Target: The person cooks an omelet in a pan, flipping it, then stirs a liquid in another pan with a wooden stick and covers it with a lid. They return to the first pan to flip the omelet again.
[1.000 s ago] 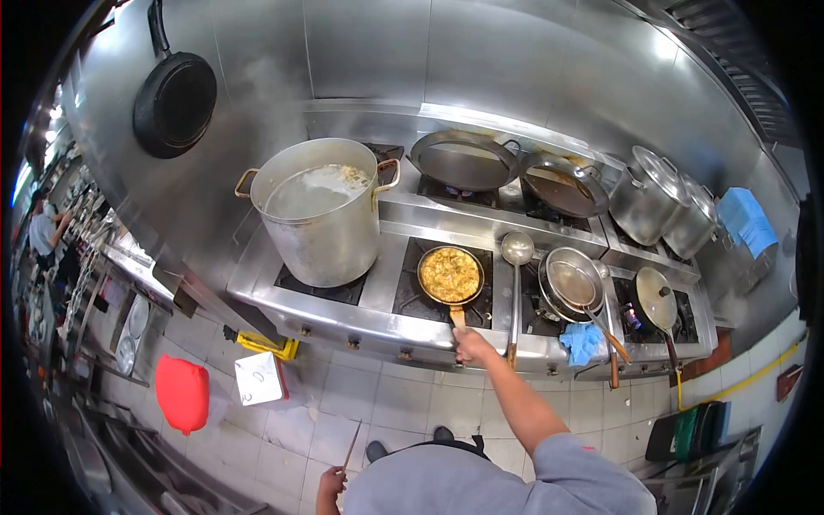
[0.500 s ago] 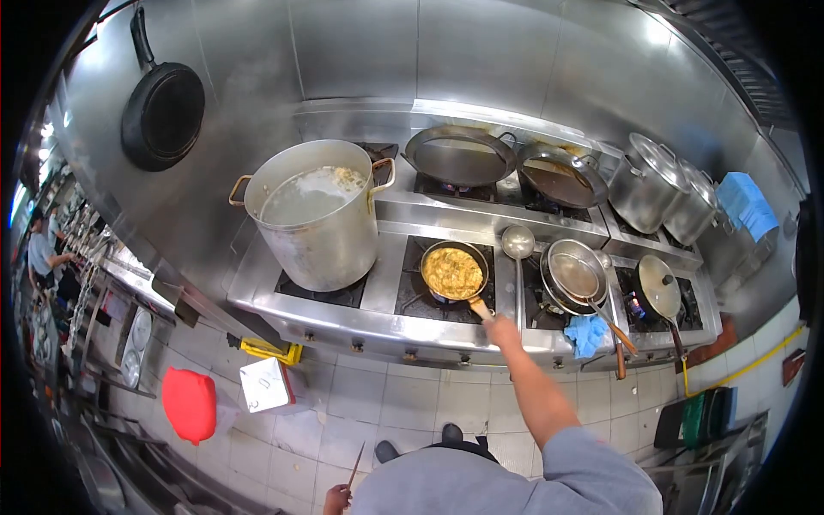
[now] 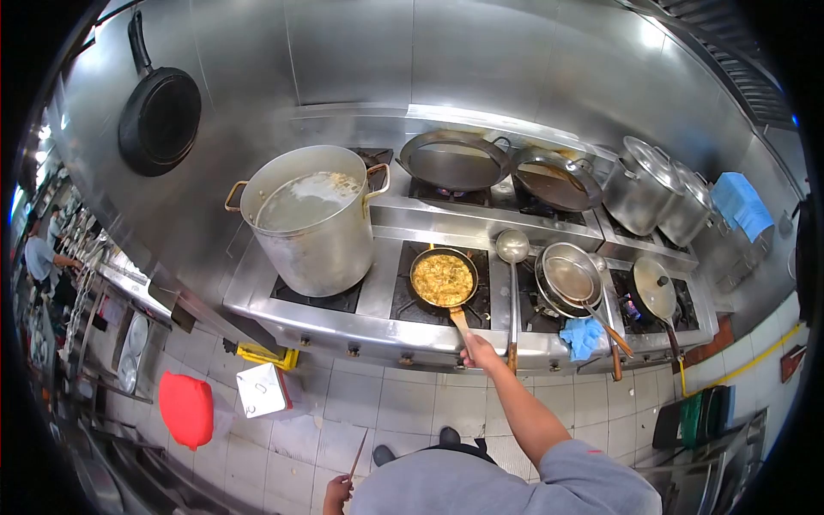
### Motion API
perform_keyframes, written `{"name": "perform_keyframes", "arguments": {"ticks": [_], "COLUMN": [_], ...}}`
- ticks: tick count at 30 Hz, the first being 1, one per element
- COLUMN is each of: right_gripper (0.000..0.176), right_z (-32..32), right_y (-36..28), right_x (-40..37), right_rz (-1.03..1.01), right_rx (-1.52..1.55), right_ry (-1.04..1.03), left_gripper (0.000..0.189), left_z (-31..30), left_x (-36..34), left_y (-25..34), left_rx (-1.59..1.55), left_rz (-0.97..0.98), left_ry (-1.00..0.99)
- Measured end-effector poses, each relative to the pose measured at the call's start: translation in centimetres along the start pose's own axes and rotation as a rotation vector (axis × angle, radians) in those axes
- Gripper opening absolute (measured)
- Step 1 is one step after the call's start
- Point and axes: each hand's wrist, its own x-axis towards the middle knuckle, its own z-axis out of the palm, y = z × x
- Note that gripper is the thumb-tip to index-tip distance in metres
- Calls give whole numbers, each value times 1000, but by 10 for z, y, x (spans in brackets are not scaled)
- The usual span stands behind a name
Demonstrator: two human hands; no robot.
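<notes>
My right hand (image 3: 481,353) is closed around the light-coloured handle of a small black frying pan (image 3: 415,294), over the front burner. A yellow egg-like mixture (image 3: 444,280) fills the pan. Low in the view, beside my body, my left hand (image 3: 339,490) grips a thin, pointed stick-like utensil (image 3: 359,453), away from the stove. Just right of the pan lies a long-handled ladle (image 3: 512,247). Behind and to the left of the pan stands a large pot (image 3: 319,249) of cloudy liquid with pale foam.
Two wide pans (image 3: 455,163) sit on the back burners. Strainers over a pot (image 3: 569,276), a blue cloth (image 3: 582,337), a lidded pan (image 3: 654,290) and tall pots (image 3: 642,187) are to the right. A red stool (image 3: 185,409) and white box (image 3: 263,390) stand on the floor.
The frying pan has moved slightly left and toward me, with its handle now pointing more straight down. My right hand has shifted left and lower with it. My left hand still holds the utensil.
</notes>
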Motion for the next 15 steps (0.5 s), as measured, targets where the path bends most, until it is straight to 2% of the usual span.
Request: {"name": "perform_keyframes", "arguments": {"ticks": [2, 4, 5, 6, 7, 8, 9, 11, 12, 14, 15], "right_gripper": [51, 54, 56, 50, 42, 39, 42, 33, 33, 36, 36], "right_z": [-3, -7, -6, -7, -7, -12, -18, -30, -30, -26, -21], "right_y": [18, 66, 86, 120, 151, 220, 270, 346, 327, 258, 237], "right_x": [-21, -36, -53, -65, -78, -76, -90, -111, -125, -172, -179], "right_rz": [67, 78, 105, 155, 207, 65, -158, -2, 4, 476, 480], "right_rx": [262, 350, 312, 232, -28, -400, -917, -1156, -1152, -1432, -1420], "right_ry": [4, -92, -146, -203, -235, -307, -230, -284, -283, -634, -633], "left_gripper": [32, 32, 31, 31, 30, 29, 29, 27, 27, 29, 29], "left_z": [1, 4, 6, 7, 8, 10, 12, 13, 14, 13, 14], "left_x": [2, 14, 18, 15, 11, 8, 6, 5, 7, 18, 25], "left_y": [-4, -25, -31, -30, -31, -31, -29, -24, -21, -22, -20], "left_rx": [8, -50, -101, -104, -64, -21, -17, -4, 2, 204, 215], "left_rz": [-14, -37, -61, -63, -4, 54, 48, 66, 65, 244, 246], "left_ry": [-2, -8, -16, -17, -10, -6, -11, -21, -24, -34, -38]}}
